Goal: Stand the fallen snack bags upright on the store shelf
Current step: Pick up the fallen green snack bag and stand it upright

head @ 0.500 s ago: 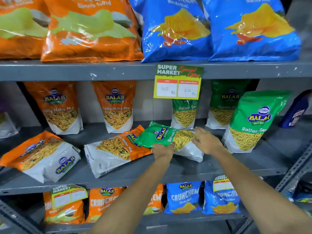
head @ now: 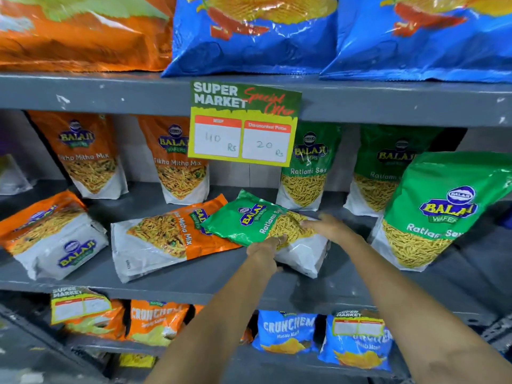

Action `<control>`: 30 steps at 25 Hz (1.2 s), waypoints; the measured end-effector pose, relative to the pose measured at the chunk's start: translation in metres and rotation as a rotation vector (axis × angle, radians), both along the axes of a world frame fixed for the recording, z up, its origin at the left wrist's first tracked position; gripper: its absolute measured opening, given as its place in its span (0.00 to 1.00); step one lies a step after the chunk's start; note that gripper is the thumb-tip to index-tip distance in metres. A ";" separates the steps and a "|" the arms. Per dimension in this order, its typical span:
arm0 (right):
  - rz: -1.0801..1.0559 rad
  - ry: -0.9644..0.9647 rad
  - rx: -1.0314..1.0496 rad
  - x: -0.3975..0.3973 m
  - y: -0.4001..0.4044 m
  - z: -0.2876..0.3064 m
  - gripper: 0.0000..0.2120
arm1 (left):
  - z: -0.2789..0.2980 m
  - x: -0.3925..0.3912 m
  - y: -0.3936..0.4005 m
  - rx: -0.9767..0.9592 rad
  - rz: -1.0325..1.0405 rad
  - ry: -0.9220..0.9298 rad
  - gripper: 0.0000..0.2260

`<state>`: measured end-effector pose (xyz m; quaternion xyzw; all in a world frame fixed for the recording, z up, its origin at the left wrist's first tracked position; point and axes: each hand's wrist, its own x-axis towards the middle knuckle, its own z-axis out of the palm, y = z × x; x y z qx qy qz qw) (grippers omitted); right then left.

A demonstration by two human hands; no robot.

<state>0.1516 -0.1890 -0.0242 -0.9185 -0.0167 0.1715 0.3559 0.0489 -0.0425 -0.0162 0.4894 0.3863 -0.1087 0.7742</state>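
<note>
A green Ratlami Sev bag (head: 249, 220) lies flat on the grey middle shelf (head: 194, 281), its top pointing left over an orange Tikha Mitha Mix bag (head: 166, 239) that also lies flat. My left hand (head: 264, 253) grips the green bag's near edge. My right hand (head: 329, 227) rests on its far right side, fingers curled on it. Another orange bag (head: 50, 236) lies fallen at the left. Three green bags stand at the right, the nearest one (head: 440, 212) big in view.
Two orange bags (head: 177, 162) stand at the back of the shelf. A green price sign (head: 243, 123) hangs from the upper shelf edge. Large orange and blue chip bags fill the top shelf; Crunchem bags (head: 288, 331) sit on the lower one.
The view has moved closer to the shelf. Both hands keep their hold on the green bag, which still lies flat in about the same place.
</note>
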 end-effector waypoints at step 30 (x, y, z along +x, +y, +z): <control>-0.163 -0.176 0.813 -0.286 0.005 0.020 0.09 | 0.030 -0.179 0.080 0.179 -0.322 -0.672 0.18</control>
